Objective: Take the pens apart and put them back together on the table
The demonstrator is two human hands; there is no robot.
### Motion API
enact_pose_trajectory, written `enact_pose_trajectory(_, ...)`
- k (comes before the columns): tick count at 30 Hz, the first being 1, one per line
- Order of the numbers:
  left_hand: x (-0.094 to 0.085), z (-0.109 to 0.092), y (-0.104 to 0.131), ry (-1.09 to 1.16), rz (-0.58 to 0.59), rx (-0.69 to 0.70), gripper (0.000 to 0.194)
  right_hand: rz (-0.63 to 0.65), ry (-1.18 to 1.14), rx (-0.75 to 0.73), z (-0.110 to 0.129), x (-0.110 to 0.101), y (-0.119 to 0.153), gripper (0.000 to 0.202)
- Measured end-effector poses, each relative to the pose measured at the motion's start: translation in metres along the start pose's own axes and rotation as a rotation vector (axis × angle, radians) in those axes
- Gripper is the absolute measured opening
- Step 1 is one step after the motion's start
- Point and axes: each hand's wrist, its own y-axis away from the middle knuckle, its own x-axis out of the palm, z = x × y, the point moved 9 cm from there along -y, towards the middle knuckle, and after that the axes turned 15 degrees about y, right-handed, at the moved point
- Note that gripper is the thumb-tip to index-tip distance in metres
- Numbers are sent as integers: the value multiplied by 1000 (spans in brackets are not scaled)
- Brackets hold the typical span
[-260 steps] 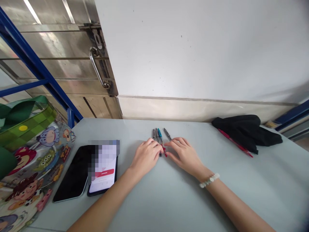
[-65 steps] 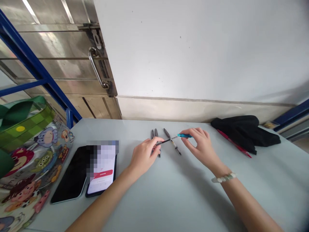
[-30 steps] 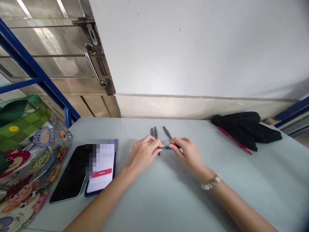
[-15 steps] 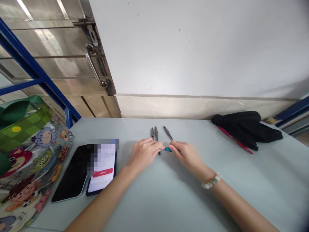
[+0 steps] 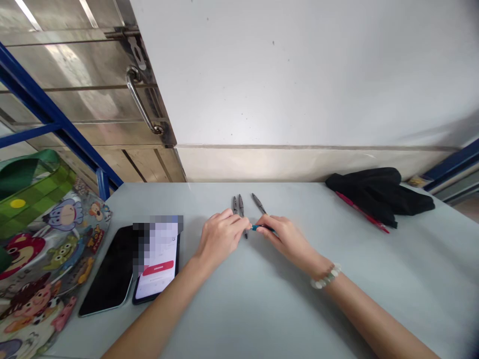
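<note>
A blue pen (image 5: pixel 255 227) lies across the gap between my two hands, low over the table. My right hand (image 5: pixel 286 234) is closed around its barrel, with a dark end showing by the fingers. At the pen's left end, the fingertips of my left hand (image 5: pixel 220 233) are pinched together; what exactly they grip there is mostly hidden. Two grey pens (image 5: pixel 241 202) lie side by side just beyond my left hand, partly covered by it. Another grey pen (image 5: pixel 257 201) rests slanted beyond my right hand.
On the left, a black tablet (image 5: pixel 108 271) and a lit phone (image 5: pixel 159 279) lie beside a cartoon-print bag (image 5: pixel 63 249). A black cloth item (image 5: pixel 370 192) and a red pen (image 5: pixel 362 213) are at the right back. The grey table (image 5: pixel 254 309) meets a white wall (image 5: pixel 299 89).
The view has shifted slightly. My right-hand fingers have moved a little toward the pen's left end, so less of the blue shows between my hands.
</note>
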Motion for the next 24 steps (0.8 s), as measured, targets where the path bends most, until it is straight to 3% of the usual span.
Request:
enact_pose_trajectory(3, 0, -5, 1, -7, 0, 40, 19, 58, -16, 66, -5, 4, 2, 36)
enact_pose_trajectory(7, -2, -3, 0, 8, -27, -7, 17, 34, -147, 69, -5, 5, 3, 16)
enact_pose_trajectory(12, -3, -2, -1, 4, -20, 12, 16, -6, -135, 15, 0, 4, 2, 6)
enact_pose_trajectory(19, -3, -9, 1, -16, -47, 100, 18, 100, -128, 95, -4, 7, 3, 41)
enact_pose_trajectory(24, -3, 0, 2, -1, -96, -25, 16, 58, -212, 91, -5, 8, 2, 18)
